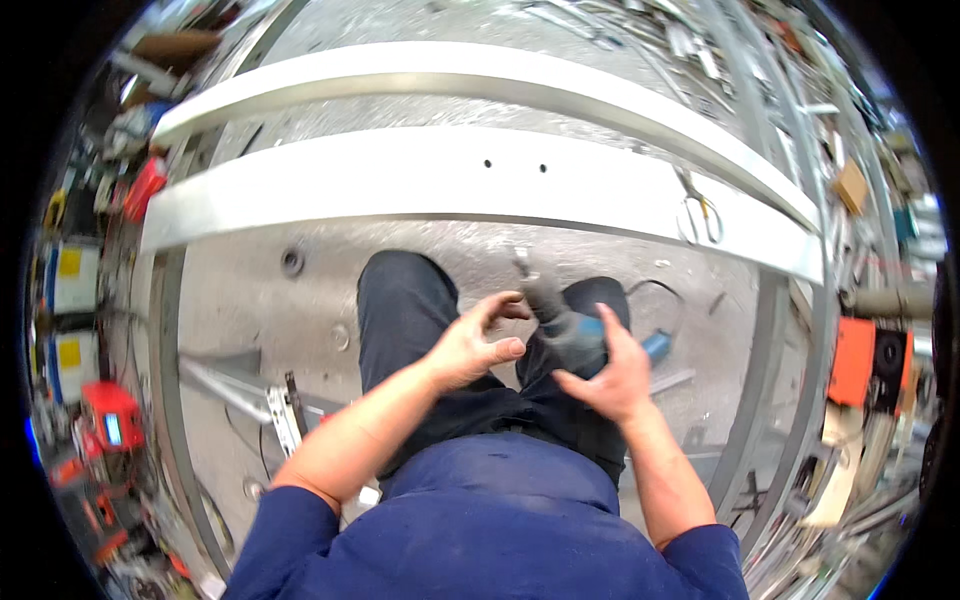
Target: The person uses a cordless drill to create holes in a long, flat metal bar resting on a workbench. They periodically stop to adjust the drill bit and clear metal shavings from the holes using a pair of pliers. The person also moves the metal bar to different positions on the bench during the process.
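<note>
A blue and black power drill (575, 343), smeared by motion, is over my lap with its chuck pointing away from me. My right hand (622, 372) is around the rear of its body, thumb on the near side and fingers on the far side. Beside the chuck, my left hand (475, 345) has thumb and fingers apart and holds nothing; its fingertips come close to the drill, and whether they touch cannot be made out. Beyond my knees a pale metal beam (400, 175) runs across, with two dark holes near its middle. Scissors (700, 215) lie on its right part.
Behind it runs a second pale beam (450, 65). Metal legs (172, 400) stand at both sides. A red device (112, 415) and white boxes (75, 368) crowd the left; an orange case (852, 360) and metal stock are at right. A dark ring (292, 261) lies on the floor.
</note>
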